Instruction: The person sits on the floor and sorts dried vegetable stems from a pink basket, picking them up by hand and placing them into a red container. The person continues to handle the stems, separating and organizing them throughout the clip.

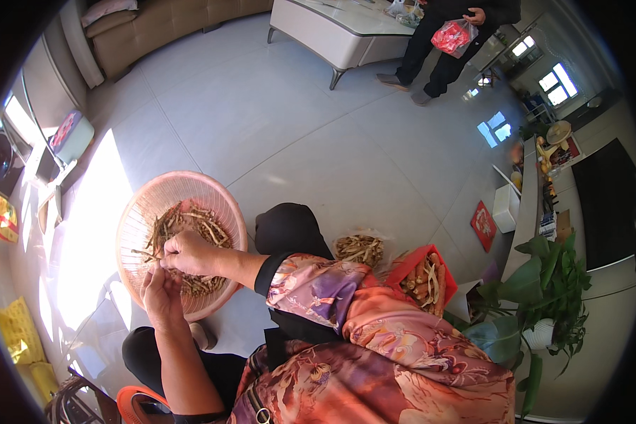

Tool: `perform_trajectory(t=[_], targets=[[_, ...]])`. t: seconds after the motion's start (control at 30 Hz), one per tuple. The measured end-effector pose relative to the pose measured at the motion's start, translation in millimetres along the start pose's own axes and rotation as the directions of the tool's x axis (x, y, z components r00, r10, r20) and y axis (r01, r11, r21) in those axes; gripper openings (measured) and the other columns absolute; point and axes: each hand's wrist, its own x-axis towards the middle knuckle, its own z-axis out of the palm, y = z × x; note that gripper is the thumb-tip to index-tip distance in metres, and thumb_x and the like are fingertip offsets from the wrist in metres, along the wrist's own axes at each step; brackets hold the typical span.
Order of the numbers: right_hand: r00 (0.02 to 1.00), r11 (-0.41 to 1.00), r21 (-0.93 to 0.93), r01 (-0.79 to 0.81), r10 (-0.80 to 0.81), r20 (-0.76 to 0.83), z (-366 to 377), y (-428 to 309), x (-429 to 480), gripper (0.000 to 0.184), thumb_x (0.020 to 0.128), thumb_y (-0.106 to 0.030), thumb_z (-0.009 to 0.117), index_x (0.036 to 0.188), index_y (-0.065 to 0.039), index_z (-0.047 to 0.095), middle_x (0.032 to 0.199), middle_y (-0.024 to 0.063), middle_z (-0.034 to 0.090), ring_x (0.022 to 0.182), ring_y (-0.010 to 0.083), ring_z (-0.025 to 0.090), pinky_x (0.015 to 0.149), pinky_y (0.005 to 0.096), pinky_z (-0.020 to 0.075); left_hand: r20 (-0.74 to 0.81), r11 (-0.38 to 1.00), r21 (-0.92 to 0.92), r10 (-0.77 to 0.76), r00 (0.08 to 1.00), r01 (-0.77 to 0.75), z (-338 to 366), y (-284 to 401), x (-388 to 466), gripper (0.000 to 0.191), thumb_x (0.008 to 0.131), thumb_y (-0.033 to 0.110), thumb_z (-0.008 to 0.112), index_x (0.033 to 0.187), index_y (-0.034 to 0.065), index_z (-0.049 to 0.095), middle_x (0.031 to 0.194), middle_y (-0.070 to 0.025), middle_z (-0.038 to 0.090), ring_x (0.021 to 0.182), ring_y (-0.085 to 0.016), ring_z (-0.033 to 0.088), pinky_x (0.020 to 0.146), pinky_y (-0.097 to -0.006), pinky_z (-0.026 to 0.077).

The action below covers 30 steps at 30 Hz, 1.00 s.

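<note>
A round pink plastic basket (233, 212) stands on the floor before my knees and holds many thin, brownish dried roots or stalks (206, 220). Over it, my right hand (190, 253) and my left hand (161, 291) meet at the fingertips. Between them they pinch one thin dried stalk (144, 255), whose end sticks out to the left. A plastic bag of paler dried pieces (359, 249) lies on the floor beyond my right sleeve. Next to it, a red box (407, 263) contains orange-brown, carrot-like roots (421, 281) with pale strips on top.
A person (434, 53) with a bag of red items (454, 37) stands by a low table (318, 37). Potted plants (540, 286) and a long cabinet (530, 196) are at the right. A red square mat or card (483, 226) lies on the floor. A sofa (175, 26) curves behind.
</note>
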Motion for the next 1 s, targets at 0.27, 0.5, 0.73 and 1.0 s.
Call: perform_trajectory(t=[0.27, 0.5, 0.73, 1.0], targets=[[0.999, 0.999, 0.027, -0.033, 0.032, 0.033, -6.9, -9.4, 3.2, 0.018, 0.085, -0.013, 0.064, 0.076, 0.002, 0.066, 0.066, 0.0083, 0.065, 0.062, 0.0125, 0.060, 0.059, 0.0290, 0.0476, 0.062, 0.999, -0.048, -0.012, 0.998, 0.015, 0.9, 4.7, 0.3, 0.015, 0.093, 0.013, 0.056, 0.098, -0.0007, 0.060, 0.078, -0.0028, 0.061, 0.063, -0.009, 0.056, 0.057, -0.0283, 0.055], [0.998, 0.999, -0.040, 0.030, -0.028, 0.050, -6.2, 2.7, 5.5, 0.018, 0.083, -0.014, 0.065, 0.078, 0.002, 0.067, 0.067, 0.0117, 0.067, 0.061, 0.0159, 0.063, 0.058, 0.0310, 0.0495, 0.019, 0.999, 0.041, 0.027, 0.999, -0.028, 11.2, 9.5, -10.5, 0.014, 0.090, 0.010, 0.056, 0.094, -0.0025, 0.060, 0.076, -0.0048, 0.061, 0.063, -0.010, 0.056, 0.057, -0.0286, 0.055], [0.999, 0.996, -0.084, 0.043, -0.040, 0.027, -8.3, 3.7, 4.4, 0.018, 0.080, -0.018, 0.068, 0.074, 0.000, 0.068, 0.067, 0.0145, 0.066, 0.062, 0.0229, 0.065, 0.062, 0.0347, 0.0499, -0.007, 0.999, 0.037, 0.032, 0.999, -0.031, 13.3, 7.8, -9.5, 0.011, 0.089, 0.007, 0.055, 0.093, -0.0026, 0.058, 0.075, -0.0059, 0.060, 0.060, -0.012, 0.056, 0.057, -0.0299, 0.057], [0.999, 0.998, -0.046, 0.047, -0.045, 0.031, -7.9, 2.4, 4.5, 0.018, 0.078, -0.017, 0.069, 0.072, 0.000, 0.068, 0.066, 0.0155, 0.065, 0.062, 0.0238, 0.064, 0.062, 0.0356, 0.0489, 0.010, 0.998, 0.054, 0.034, 0.999, -0.034, 13.3, 9.6, -10.0, 0.008, 0.089, 0.005, 0.054, 0.088, -0.0023, 0.058, 0.073, -0.0057, 0.058, 0.059, -0.012, 0.055, 0.056, -0.0301, 0.058]])
